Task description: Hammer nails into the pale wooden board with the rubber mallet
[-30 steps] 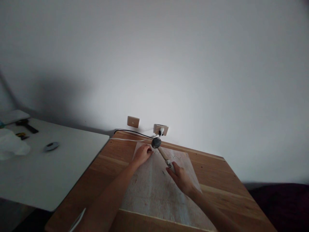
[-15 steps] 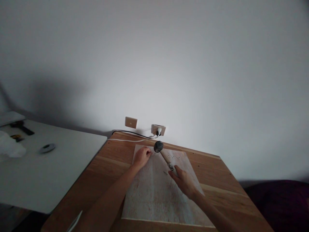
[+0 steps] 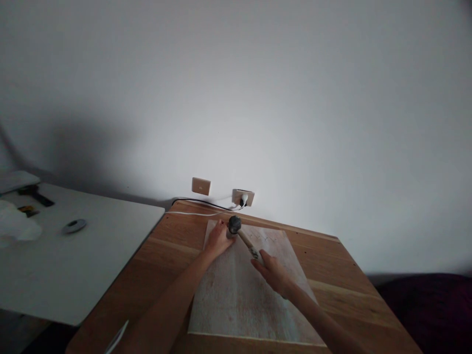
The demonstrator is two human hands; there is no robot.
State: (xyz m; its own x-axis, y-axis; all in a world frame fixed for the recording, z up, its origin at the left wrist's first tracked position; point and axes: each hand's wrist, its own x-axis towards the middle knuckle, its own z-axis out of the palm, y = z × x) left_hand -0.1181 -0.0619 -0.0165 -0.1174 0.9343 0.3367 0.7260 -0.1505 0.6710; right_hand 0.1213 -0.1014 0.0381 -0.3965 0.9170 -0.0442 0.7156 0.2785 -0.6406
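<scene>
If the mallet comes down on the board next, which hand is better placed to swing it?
Most likely the right hand: it grips the mallet. The left hand is near the far edge of the board, its fingers partly hidden behind the mallet's head.

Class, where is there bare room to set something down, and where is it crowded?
Bare: the board's near half, between the forearms; the wooden table right of the board; the white table between the grey disc and wooden table. Crowded: the board's far-left part, by the left hand and mallet.
</scene>
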